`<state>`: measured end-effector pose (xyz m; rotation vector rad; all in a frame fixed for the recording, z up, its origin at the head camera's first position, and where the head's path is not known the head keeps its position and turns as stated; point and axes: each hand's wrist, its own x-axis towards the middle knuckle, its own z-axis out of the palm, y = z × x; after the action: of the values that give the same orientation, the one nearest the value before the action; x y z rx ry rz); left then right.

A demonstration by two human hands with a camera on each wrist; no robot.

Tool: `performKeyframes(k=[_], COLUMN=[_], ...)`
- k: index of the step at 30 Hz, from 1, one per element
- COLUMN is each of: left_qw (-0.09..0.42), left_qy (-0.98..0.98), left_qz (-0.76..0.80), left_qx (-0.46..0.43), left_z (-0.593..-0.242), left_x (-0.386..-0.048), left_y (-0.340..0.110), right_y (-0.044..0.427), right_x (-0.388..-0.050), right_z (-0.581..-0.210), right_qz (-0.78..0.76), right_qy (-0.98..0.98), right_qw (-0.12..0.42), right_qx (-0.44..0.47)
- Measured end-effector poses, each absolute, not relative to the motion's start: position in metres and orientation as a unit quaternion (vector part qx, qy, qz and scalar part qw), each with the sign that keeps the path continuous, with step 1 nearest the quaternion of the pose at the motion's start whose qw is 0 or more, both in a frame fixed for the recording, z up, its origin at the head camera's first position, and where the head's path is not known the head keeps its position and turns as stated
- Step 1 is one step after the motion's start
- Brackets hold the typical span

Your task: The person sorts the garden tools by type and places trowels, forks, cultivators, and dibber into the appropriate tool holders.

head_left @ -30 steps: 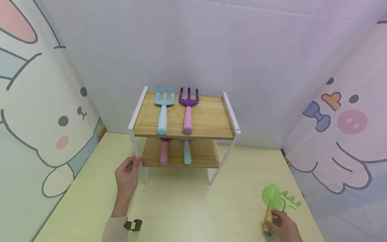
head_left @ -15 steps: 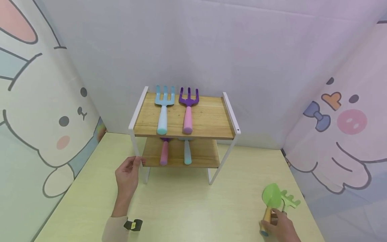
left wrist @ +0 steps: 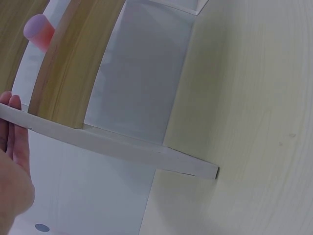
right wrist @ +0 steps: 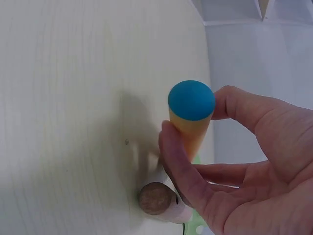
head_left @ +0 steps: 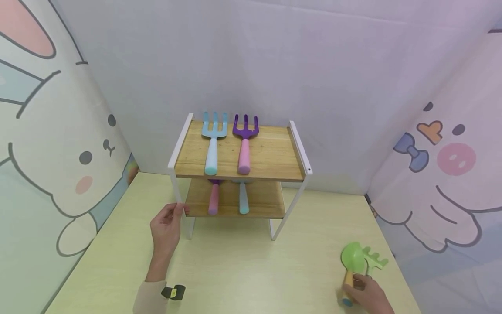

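Observation:
My right hand (head_left: 370,294) pinches the yellow, blue-ended handle of a green trowel (head_left: 353,257) between thumb and fingers, at the table's right. In the right wrist view the handle's blue end (right wrist: 191,100) points toward the camera, raised over its shadow. Beside it lies a small green rake (head_left: 375,258), whose handle (right wrist: 156,198) ends in brown wood. At the left, my left hand (head_left: 165,229) grips the white front leg (left wrist: 122,149) of a two-tier wooden shelf (head_left: 270,152), fingers behind the leg.
On the top tier lie a blue hand fork (head_left: 211,152) and a purple fork with pink handle (head_left: 244,152). The lower tier holds a pink-handled tool (head_left: 213,198) and a pale blue-handled one (head_left: 243,198), their heads mostly hidden. Printed curtains surround the table (head_left: 243,279).
The trowel's handle end has swung slightly left and then back right in my right hand, and its blade sits a touch lower in view. My left hand stays on the shelf leg.

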<state>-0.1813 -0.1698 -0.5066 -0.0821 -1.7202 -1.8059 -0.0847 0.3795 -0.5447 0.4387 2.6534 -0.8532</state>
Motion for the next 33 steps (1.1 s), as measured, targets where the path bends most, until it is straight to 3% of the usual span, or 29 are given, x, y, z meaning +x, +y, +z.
performKeyframes(k=[22, 33], left_qw=[0.32, 0.322], left_qy=[-0.661, -0.662], left_qz=[-0.678, -0.676], left_qx=[-0.027, -0.029], left_z=[-0.506, -0.507], left_x=[-0.18, -0.181], left_y=[-0.169, -0.169], right_y=[0.38, 0.368], right_x=[-0.074, -0.065], right_z=[-0.549, -0.545], right_qz=[-0.429, -0.483], right_qy=[0.865, 0.843], right_qw=[0.162, 0.121], right_qx=[0.202, 0.203])
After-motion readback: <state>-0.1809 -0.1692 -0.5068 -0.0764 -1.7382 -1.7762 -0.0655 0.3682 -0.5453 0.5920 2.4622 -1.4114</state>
